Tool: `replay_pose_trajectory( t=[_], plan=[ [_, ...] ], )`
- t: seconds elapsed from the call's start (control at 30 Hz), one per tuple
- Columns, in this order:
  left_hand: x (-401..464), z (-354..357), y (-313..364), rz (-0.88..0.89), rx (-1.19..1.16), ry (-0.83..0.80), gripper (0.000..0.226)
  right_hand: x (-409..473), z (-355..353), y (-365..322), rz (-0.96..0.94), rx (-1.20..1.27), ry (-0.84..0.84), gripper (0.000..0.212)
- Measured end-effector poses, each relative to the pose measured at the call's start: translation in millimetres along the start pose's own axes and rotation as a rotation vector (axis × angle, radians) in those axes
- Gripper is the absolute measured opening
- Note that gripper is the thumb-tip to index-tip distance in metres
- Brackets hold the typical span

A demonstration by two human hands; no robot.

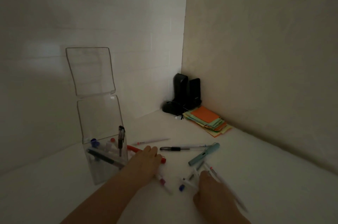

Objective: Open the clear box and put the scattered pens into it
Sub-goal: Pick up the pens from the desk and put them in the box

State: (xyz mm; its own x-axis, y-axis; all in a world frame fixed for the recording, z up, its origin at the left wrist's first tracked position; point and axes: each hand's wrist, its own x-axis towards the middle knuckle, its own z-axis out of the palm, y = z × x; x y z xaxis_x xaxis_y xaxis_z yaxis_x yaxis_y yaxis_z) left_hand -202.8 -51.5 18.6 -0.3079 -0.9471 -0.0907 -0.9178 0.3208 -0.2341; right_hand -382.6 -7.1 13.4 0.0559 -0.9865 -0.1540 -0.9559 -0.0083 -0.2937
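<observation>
The clear box (102,132) is standing open. The left hand (144,161) is lying flat over a red pen (133,149). The right hand (210,187) is pinching white pens (190,179).

The tall clear plastic box (102,150) stands at the left, its lid (90,71) raised behind it, several pens (119,141) inside. Scattered pens (182,148) lie to its right on the white table (256,169). Behind them, a stack of coloured paper notes (208,120) is set before black speakers (186,90) in the corner.

White table (256,165): clear box (102,132), scattered pens (184,148), paper stack (208,119).
</observation>
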Motion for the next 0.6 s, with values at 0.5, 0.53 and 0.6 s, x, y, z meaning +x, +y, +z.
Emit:
replay_pose_trajectory(
  t=[0.5, 0.53, 0.6],
  plan=[
    [-63, -78, -29, 0.120, -1.525, 0.794, 0.033, 8, -57, -35, -0.197, 1.406, -0.058, 0.022],
    [-71, -90, -40, 0.156, -1.555, 0.869, 0.037, 8, -68, -50, -0.304, 1.524, -0.089, 0.025],
    [-84, -105, -63, 0.152, -1.581, 0.989, 0.045, 9, -86, -85, -0.497, 1.656, -0.119, 0.026]
  ],
)
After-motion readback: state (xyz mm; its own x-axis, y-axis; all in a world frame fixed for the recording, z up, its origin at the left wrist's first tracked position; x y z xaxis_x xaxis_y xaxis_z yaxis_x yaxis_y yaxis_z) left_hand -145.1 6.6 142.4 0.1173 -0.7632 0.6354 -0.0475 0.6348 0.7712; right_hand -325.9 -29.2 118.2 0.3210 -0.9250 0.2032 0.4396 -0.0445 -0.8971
